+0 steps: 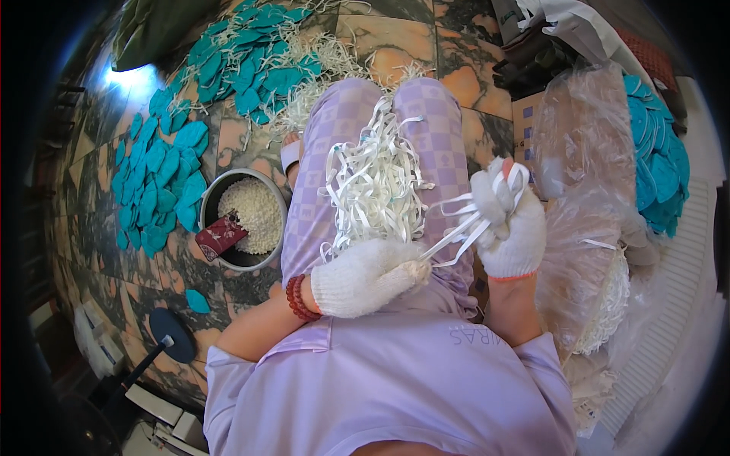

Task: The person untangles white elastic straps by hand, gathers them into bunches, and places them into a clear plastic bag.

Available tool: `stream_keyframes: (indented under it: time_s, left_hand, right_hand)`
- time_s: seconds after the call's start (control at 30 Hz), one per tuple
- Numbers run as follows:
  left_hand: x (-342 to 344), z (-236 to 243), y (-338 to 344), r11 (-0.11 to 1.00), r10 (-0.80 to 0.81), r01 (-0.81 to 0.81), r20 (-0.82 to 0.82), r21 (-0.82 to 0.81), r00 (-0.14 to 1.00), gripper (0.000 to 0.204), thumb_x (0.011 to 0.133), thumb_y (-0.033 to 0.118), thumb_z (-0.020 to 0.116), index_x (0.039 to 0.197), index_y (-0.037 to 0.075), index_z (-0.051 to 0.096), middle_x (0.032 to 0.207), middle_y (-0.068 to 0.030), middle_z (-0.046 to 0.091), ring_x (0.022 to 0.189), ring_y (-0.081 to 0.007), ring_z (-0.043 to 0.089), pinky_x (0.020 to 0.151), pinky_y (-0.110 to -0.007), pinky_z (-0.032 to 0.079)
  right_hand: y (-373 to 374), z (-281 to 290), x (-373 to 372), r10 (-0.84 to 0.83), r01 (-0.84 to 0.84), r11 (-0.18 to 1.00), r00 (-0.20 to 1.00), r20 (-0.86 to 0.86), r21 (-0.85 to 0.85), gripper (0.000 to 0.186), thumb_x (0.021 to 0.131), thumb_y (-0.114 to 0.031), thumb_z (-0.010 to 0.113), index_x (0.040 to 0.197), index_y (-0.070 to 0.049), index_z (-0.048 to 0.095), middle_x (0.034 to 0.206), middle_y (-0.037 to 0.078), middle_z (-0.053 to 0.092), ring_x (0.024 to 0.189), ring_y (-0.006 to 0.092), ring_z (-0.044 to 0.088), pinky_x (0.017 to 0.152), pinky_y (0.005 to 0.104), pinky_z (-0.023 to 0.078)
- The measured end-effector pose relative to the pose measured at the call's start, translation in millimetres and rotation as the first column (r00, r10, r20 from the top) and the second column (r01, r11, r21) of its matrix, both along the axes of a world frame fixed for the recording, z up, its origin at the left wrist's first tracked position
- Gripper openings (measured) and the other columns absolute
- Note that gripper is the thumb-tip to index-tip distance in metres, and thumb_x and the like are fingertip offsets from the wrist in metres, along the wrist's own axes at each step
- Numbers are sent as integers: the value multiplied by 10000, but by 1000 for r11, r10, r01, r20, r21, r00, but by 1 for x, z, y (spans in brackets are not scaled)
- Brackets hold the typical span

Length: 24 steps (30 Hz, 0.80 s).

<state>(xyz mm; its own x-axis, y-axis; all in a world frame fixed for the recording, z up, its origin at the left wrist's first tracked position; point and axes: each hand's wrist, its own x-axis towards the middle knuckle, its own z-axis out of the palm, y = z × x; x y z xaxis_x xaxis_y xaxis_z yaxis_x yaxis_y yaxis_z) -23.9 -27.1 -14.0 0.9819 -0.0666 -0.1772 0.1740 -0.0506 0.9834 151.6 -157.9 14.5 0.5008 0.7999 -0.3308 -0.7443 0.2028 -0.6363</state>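
Our left hand (365, 277) pinches the near ends of several white straps (455, 236); our right hand (508, 216) is clenched round the rest. Strap pile (372, 186) lies across our lilac trousers (437, 125). Best we keep tension even, strands parallel (one snarl could slow us), pulling gently clear of the tangle.

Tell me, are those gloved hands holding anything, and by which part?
White strips: the left hand pinches them where they converge; the right hand clasps their looped bunch. The exact ends are unclear.

Bright scene, upper-left glare (131, 79), dark warped edges
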Motion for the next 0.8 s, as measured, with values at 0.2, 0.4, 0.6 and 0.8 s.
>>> stream_keyframes:
  time_s: [0.2, 0.4, 0.6, 0.8]
  left_hand:
    - [-14, 1, 3, 989, -81, 59, -163, -132, 983, 346, 1022, 275, 401, 861, 26, 580, 667, -95, 553, 636, -256, 545, 664, -379, 465]
    - [-26, -5, -1, 982, -38, 8, -151, -189, 988, 379, 1034, 308, 385, 833, 39, 562, 633, -31, 523, 596, -173, 503, 623, -316, 442]
    - [-31, -10, -4, 973, -61, 13, -200, -231, 978, 412, 1028, 337, 389, 808, 39, 569, 642, -10, 531, 599, -122, 488, 611, -297, 441]
    - [-10, -20, 7, 841, 50, -185, -267, -509, 962, 268, 994, 247, 464, 885, 58, 620, 699, 5, 544, 579, -53, 419, 543, -212, 357]
  right_hand:
    - [8, -17, 29, -107, 128, 987, 974, -202, 93, 434, 1073, -287, 358, 657, -164, 366, 535, -14, 301, 358, 71, 222, 328, 233, 239]
    - [8, -36, 50, -148, 156, 987, 964, -223, 20, 408, 1064, -284, 367, 675, -160, 383, 529, -18, 294, 365, 72, 217, 332, 234, 231]
    - [2, -61, 63, -147, 175, 980, 958, -244, 97, 378, 1059, -284, 362, 703, -158, 372, 550, -26, 302, 400, 93, 232, 343, 259, 221]
    - [30, -9, -18, 148, -103, 973, 965, 217, -208, 280, 1001, -290, 483, 812, -91, 539, 648, -9, 488, 499, 56, 404, 386, 205, 311]
